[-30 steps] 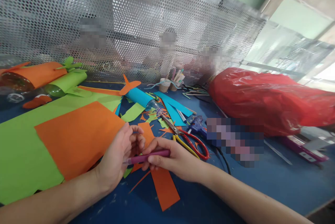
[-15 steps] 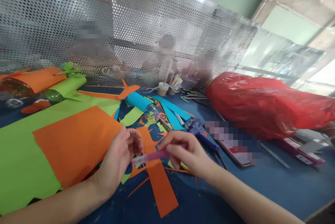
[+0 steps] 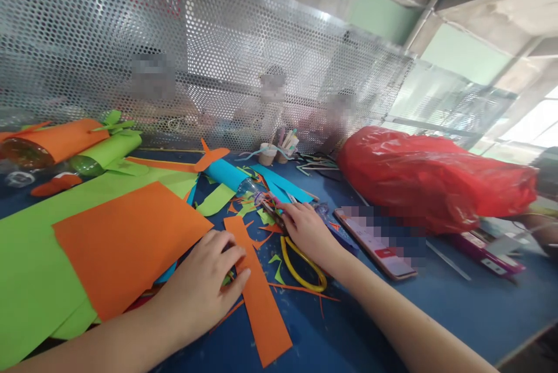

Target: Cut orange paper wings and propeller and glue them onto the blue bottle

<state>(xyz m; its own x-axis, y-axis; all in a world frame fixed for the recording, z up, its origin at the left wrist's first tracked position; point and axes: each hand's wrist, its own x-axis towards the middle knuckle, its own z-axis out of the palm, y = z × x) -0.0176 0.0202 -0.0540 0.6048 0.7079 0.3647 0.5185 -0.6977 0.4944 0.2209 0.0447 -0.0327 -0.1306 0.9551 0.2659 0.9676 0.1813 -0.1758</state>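
Observation:
My left hand (image 3: 213,274) rests with its fingers apart at the left edge of an orange paper strip (image 3: 264,315). Between the fingers I see nothing held. Further forward, my right hand (image 3: 309,233) reaches over the paper scraps, fingertips close together around a slim purple stick (image 3: 278,203). Only a pinkish end of it shows, the rest being hidden by the fingers. A yellow handle loop (image 3: 305,271), apparently of scissors, lies under the right wrist. Left of my left hand, an orange sheet (image 3: 126,239) lies on a larger green sheet (image 3: 39,262).
A blue paper-wrapped bottle (image 3: 226,172) lies ahead, with a blue glue gun (image 3: 344,239) and a phone (image 3: 379,245) to the right. Behind them is a red plastic bag (image 3: 418,175). Orange (image 3: 74,137) and green (image 3: 111,149) wrapped bottles lie at left, before a perforated metal screen (image 3: 226,42).
My right hand has moved forward and left with the purple stick, uncovering the yellow handle. My left hand has turned palm down and lowered onto the orange strip's edge.

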